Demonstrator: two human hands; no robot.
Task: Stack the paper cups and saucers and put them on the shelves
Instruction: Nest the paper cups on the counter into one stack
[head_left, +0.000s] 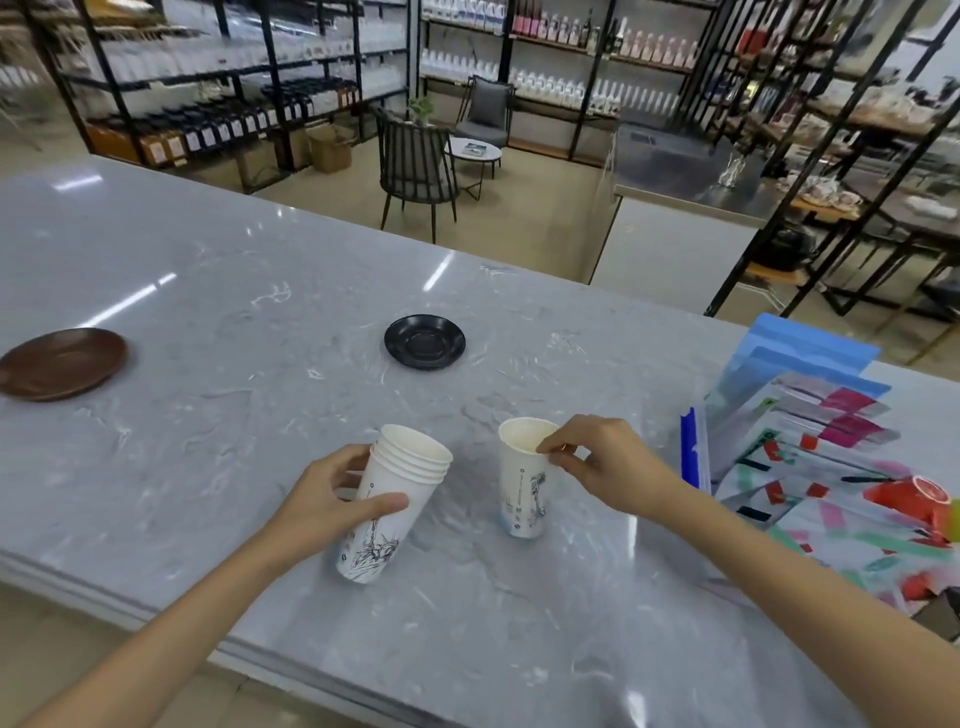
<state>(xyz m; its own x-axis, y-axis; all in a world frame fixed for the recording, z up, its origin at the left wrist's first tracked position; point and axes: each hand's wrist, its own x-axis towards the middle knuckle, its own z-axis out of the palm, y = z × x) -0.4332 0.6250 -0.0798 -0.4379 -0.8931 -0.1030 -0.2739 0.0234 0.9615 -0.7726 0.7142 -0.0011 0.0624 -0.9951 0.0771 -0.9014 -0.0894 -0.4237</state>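
Note:
My left hand (332, 499) grips a stack of several white paper cups (395, 499) with black line drawings, tilted a little to the right on the grey marble counter (260, 312). To its right a single paper cup (522, 488) of the same kind stands upright, and my right hand (597, 462) pinches its rim between thumb and fingers. A black saucer (424, 341) lies farther back at the middle of the counter. A brown saucer (60, 362) lies at the far left.
A blue file holder and colourful printed sheets (831, 467) cover the counter's right end, with a red object (909, 499) on them. Beyond the counter stand black metal shelves (234, 78) with bottles, a dark chair (415, 166) and a small round table (475, 150).

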